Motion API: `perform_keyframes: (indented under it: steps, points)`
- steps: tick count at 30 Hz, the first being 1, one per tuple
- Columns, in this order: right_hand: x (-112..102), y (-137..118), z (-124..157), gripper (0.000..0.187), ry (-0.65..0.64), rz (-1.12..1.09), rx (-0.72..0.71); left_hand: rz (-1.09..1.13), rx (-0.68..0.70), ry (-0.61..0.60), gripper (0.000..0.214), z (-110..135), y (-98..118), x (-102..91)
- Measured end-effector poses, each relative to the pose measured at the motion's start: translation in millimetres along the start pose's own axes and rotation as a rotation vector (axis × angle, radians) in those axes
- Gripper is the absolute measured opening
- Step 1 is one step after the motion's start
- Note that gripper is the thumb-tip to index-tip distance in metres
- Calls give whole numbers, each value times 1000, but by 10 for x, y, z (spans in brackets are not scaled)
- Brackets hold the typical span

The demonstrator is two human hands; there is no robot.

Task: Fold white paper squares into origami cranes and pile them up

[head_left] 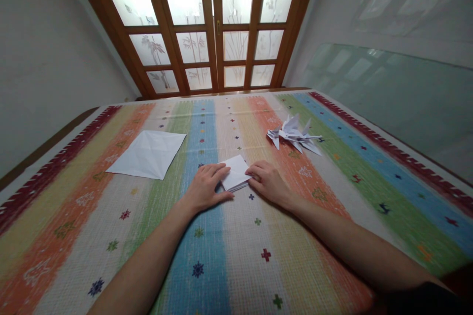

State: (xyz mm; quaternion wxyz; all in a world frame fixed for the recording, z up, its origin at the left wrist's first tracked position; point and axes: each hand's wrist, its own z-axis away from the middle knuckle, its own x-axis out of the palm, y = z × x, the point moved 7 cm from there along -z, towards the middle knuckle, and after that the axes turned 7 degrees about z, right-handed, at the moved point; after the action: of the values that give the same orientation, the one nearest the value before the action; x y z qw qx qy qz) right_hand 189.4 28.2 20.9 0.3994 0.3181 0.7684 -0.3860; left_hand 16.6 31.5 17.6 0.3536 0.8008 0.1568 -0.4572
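A small white folded paper square (235, 170), several layers thick at its lower edge, lies on the tablecloth between my two hands. My left hand (207, 187) holds its left side, fingers resting on the left corner and the thumb stretched along below it. At the right corner, the fingers of my right hand (269, 181) are pinched together on the paper. Exactly how the fingertips sit on the layers is partly hidden.
A larger white paper sheet (150, 152) with creases lies flat to the left. Several folded paper cranes (295, 134) are bunched at the right. The striped tablecloth (207, 266) covers the table. A wooden door with frosted panes (194, 47) stands beyond the far edge.
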Motion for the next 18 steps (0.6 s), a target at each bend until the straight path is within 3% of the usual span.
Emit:
perform_keyframes:
  steps: [4, 11, 18]
  points:
    - [27, -38, 18, 15, -25, -10, -89, 26, 20, -6, 77, 3, -21, 17]
    - [-5, -144, 74, 18, -64, 56, -214, 133, 38, 12, 37, 15, -55, 5]
    - [1, -200, 70, 18, -93, 144, -252, 178, -1, -53, 42, 8, -72, 6]
